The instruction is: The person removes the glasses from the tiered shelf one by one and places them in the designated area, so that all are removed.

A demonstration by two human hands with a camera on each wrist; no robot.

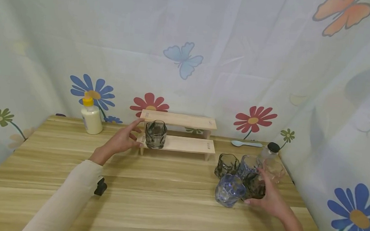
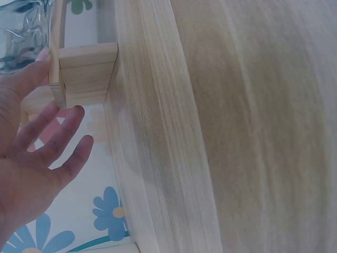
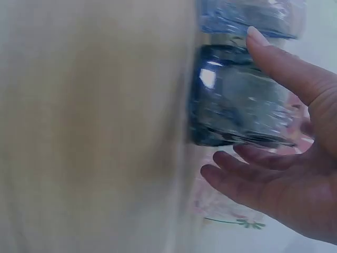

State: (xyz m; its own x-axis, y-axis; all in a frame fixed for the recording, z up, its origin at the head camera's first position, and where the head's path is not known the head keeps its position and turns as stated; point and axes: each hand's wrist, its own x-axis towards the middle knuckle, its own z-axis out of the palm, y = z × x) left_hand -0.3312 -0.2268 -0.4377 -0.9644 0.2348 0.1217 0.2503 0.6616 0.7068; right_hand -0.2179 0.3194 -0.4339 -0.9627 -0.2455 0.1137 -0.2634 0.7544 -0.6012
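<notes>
A dark grey wavy glass stands at the left end of the lower board of a two-tier wooden rack. My left hand is at that end, its thumb touching the lower board beside the glass and its other fingers loosely spread. On the right, my right hand straddles another dark glass, thumb on one side and relaxed fingers on the other. A firm grip on it does not show. Against this glass cluster a blue glass, a second dark glass and a pale blue glass.
A pinkish clear glass and a jar with a black lid stand behind my right hand. A light blue spoon lies near the back edge. A yellow-capped bottle stands at back left. Printed curtains enclose the table.
</notes>
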